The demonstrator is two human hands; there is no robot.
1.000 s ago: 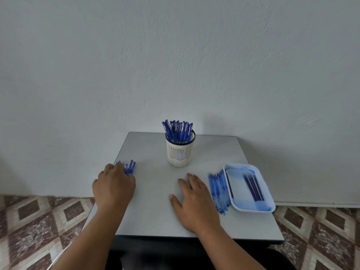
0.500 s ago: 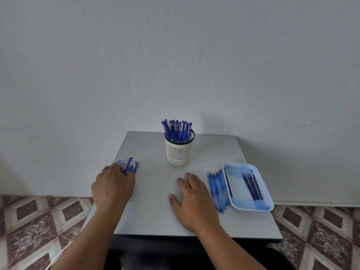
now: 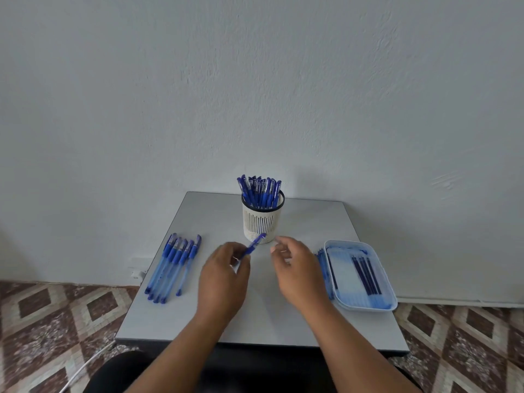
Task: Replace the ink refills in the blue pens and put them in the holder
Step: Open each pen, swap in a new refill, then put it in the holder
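My left hand [image 3: 224, 276] grips a blue pen [image 3: 255, 244] above the table's middle, its capped end pointing up and right toward the holder. My right hand [image 3: 295, 268] hovers just right of it, fingers loosely curled and holding nothing. The white slotted pen holder [image 3: 262, 222] stands at the back middle, full of several blue pens [image 3: 259, 191]. A row of several blue pens [image 3: 174, 265] lies at the left of the table. A light-blue tray [image 3: 377, 304] at the right holds several dark refills [image 3: 365, 275].
The grey table [image 3: 272, 321] stands against a white wall. More blue refills [image 3: 321, 259] lie beside the tray's left edge, partly hidden by my right hand. Patterned floor tiles surround the table. A white cable [image 3: 85, 367] runs on the floor at the lower left.
My left hand lifted a pen from the left row and carried it to the middle. My right hand rose off the table toward the pen.
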